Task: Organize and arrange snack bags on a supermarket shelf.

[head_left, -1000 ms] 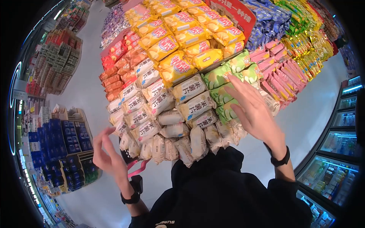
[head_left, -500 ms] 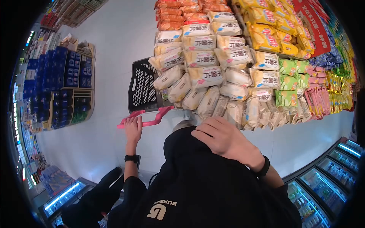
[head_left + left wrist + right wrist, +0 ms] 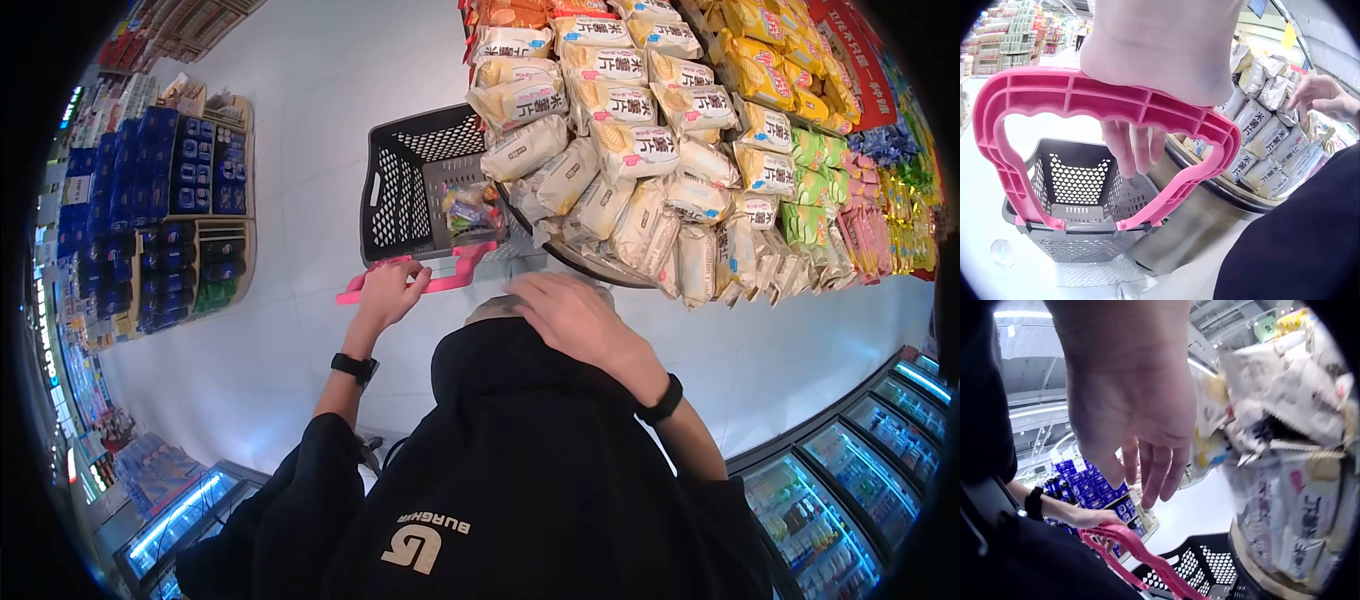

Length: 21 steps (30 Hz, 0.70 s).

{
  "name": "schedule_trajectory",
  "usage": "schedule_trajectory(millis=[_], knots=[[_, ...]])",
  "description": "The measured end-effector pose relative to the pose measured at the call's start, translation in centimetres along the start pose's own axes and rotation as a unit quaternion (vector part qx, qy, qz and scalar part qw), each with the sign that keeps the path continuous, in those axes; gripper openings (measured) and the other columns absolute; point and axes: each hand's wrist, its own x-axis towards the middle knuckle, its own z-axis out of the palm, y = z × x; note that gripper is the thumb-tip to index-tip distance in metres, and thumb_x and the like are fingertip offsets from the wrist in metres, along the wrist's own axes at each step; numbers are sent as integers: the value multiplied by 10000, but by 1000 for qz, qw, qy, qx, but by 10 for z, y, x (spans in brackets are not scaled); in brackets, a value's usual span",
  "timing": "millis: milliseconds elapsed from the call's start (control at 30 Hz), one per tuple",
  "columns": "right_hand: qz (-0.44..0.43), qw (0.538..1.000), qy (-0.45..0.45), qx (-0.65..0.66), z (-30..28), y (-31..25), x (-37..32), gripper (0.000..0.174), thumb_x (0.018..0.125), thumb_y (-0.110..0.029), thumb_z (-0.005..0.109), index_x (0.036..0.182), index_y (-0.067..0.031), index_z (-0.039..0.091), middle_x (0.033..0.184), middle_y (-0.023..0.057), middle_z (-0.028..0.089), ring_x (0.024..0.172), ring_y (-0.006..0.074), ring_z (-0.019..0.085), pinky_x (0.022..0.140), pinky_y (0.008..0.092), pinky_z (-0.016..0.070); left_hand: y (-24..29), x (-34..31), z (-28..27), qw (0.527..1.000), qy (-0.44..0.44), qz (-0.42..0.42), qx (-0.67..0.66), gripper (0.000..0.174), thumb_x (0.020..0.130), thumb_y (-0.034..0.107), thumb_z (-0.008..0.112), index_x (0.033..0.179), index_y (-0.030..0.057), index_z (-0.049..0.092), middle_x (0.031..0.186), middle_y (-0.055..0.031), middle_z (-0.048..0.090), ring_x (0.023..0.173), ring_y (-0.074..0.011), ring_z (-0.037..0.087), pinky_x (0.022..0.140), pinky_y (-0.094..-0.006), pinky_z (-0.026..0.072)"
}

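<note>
In the head view my left hand holds the pink handle of a black mesh shopping basket. The left wrist view has this hand over the grip bar, fingers hanging down through the loop. Small colourful packets lie in the basket. My right hand is in front of my body, near the heaped white snack packs, and holds nothing. Its fingers hang relaxed in the right wrist view, where the hand is beside the packs, apart from them.
Yellow packs, green packs and pink packs share the round display, whose dark rim stands beside the basket. Blue goods fill a shelf at left. Glass-fronted coolers line the lower right. Pale floor lies between.
My right hand has come away from the snack packs to my body. The left hand has moved from the air onto the pink handle. The view has swung left, bringing the basket into sight.
</note>
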Motion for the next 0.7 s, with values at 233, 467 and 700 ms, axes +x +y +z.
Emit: schedule_trajectory(millis=[233, 467, 700], knots=[[-46, 996, -50, -55, 119, 30, 50, 516, 826, -42, 653, 1310, 18, 485, 1095, 178, 608, 939, 340, 654, 800, 446, 531, -4, 6, -3, 1000, -14, 9, -15, 364, 907, 380, 568, 924, 60, 740, 792, -122, 721, 740, -287, 709, 732, -403, 543], [-35, 993, -29, -106, 143, 30, 65, 287, 856, -226, 694, 1021, -14, 593, 937, 146, 663, 820, 332, 678, 678, 434, 539, -15, 1, 6, 999, 49, 18, 4, 396, 883, 432, 611, 907, 60, 746, 831, -115, 734, 772, -299, 706, 743, -398, 549], [-8, 989, 42, -142, 175, 24, 45, 293, 856, -256, 691, 1011, -23, 603, 880, 135, 668, 809, 306, 687, 665, 416, 540, -14, -20, 21, 998, 50, 25, -9, 415, 866, 450, 620, 880, 52, 734, 835, -138, 727, 815, -323, 704, 753, -426, 546]])
